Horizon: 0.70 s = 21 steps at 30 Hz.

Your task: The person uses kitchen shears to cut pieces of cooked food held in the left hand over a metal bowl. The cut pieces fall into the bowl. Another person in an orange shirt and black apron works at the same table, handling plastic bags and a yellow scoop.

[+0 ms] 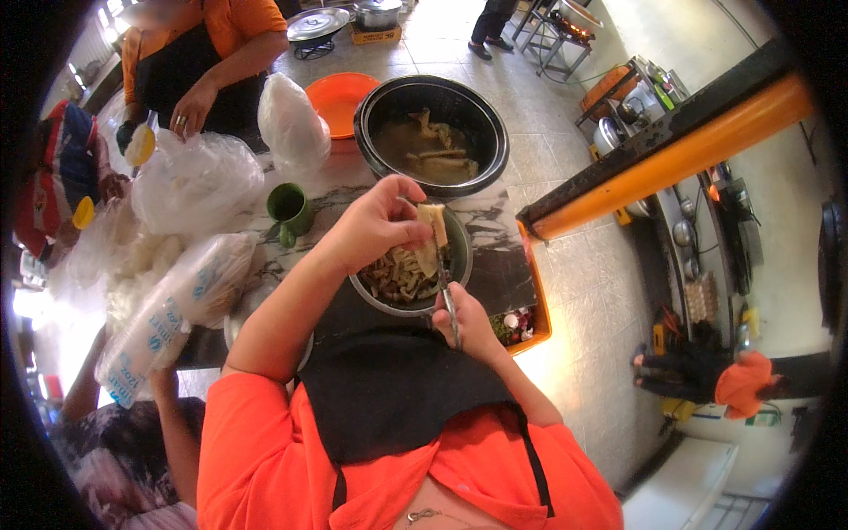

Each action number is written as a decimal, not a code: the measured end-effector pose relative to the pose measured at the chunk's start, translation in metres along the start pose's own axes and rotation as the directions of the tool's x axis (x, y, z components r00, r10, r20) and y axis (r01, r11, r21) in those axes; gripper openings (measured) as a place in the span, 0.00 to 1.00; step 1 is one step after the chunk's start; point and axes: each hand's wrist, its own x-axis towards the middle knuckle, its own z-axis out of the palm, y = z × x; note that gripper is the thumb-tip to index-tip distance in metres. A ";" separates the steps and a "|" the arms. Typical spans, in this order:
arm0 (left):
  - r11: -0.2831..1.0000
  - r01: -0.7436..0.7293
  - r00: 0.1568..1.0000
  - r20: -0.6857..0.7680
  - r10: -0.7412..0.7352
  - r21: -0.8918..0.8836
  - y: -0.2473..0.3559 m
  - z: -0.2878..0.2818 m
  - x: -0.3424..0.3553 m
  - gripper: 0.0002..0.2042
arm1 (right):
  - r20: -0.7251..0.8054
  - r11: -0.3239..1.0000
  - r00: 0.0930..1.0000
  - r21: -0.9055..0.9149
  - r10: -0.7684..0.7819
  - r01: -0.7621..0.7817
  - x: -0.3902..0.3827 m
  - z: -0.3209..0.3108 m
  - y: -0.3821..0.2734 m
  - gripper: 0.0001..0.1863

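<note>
My left hand [385,221] pinches a pale, soft strip of food [431,237], perhaps tripe or meat, above a metal bowl [466,274]. A pair of scissors [450,309] is gripped in my right hand [473,323], its blades up against the strip. Cut brownish pieces [396,278] lie in the bowl below, partly hidden by my left forearm. Just beyond stands a large black pot [364,132] with cloudy liquid and larger pale pieces [442,163] in it.
A green mug [290,212], filled plastic bags [199,181] and a sleeve of wrapped cups [168,318] crowd the left of the marble-patterned table [499,230]. An orange basin [340,102] sits behind. Another person's hand [193,108] works across the table. An orange crate [536,331] holds scraps at right.
</note>
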 end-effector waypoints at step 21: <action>0.998 0.051 0.996 0.075 -0.053 0.030 -0.026 0.003 -0.003 0.16 | 0.001 1.000 1.000 -0.012 -0.009 0.009 0.000 0.003 0.000 0.28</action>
